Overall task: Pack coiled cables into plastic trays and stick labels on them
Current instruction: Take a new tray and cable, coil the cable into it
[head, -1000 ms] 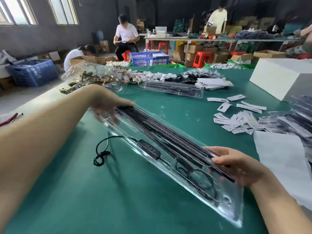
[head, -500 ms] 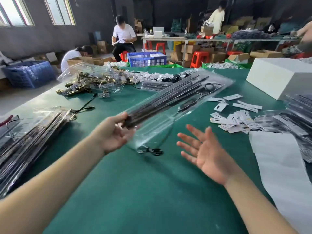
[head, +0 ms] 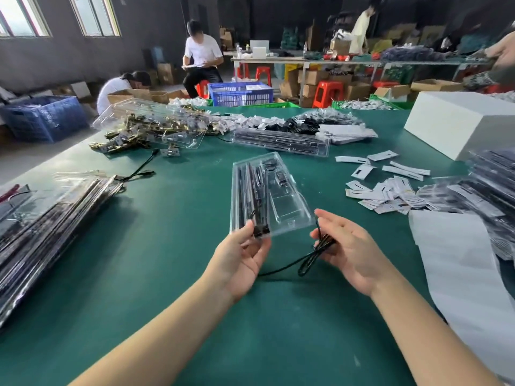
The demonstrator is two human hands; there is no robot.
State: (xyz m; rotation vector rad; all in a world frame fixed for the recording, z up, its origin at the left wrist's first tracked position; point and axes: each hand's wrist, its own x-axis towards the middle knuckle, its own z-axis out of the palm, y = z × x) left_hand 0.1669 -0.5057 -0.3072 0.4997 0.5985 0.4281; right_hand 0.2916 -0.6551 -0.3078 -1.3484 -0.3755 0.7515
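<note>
the clear plastic tray [head: 269, 195] is held above the green table [head: 172, 274], its near end gripped by the left hand [head: 241, 259], thumb on the near edge and fingers curled beneath. dark strips lie in the tray's left channels; the right-hand recess looks partly vacant. a loose black cable [head: 308, 256] trails from the tray's near end and loops just right of it, where the right hand [head: 345, 250] touches it with fingers spread and relaxed, not clenched around it.

judged step: packing, with the cable tail not yet coiled into the tray. the next move appears to call for gathering the loop into a tight coil and seating it in the recess without dislodging the strips.

right of the tray, well apart, lies a scatter of white labels [head: 381, 190]; labelling is not yet begun on this tray. left of the tray, a stack of filled trays [head: 50, 215] rests on the table.
</note>
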